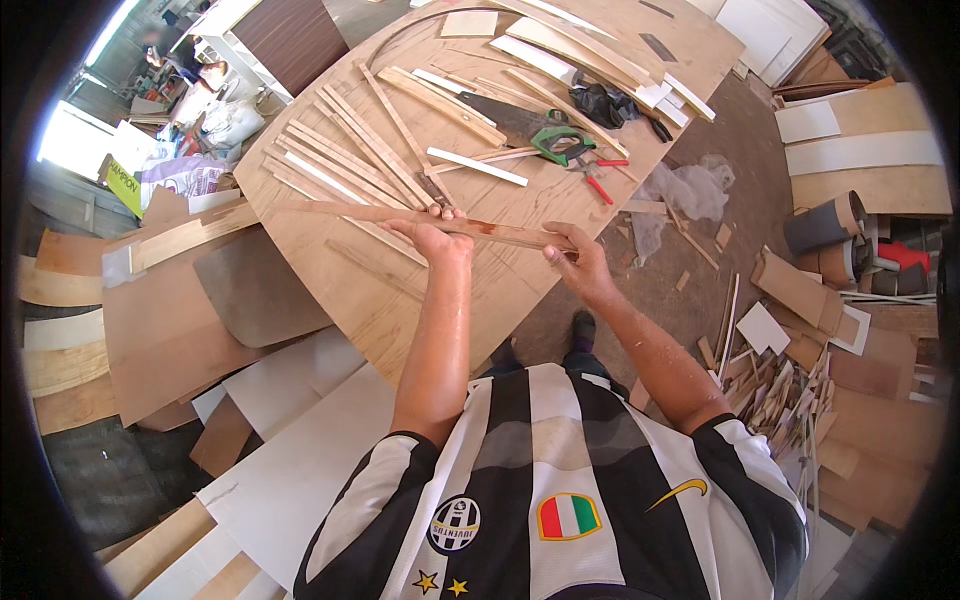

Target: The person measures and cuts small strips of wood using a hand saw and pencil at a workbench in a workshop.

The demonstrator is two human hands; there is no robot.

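A long thin strip of brown wood (495, 231) lies across both of my hands, above a plywood worktable (315, 262). My left hand (435, 234) is wrapped around the strip near its middle, with its fingertips showing at the far side. My right hand (576, 255) grips the strip near its right end, the thumb on the near side. Beyond my left hand, several narrow wooden strips (337, 161) fan out on the tabletop. A handsaw with a green handle (517, 131) lies farther back, beside pincers with red handles (598, 180) and a short white strip (478, 166).
A black plastic bag (604, 105) and more boards lie at the table's far right. Wood offcuts (780, 397) are heaped on the floor at right. Large sheets (277, 427) lean or lie at left. A person (176, 64) is in the far left background.
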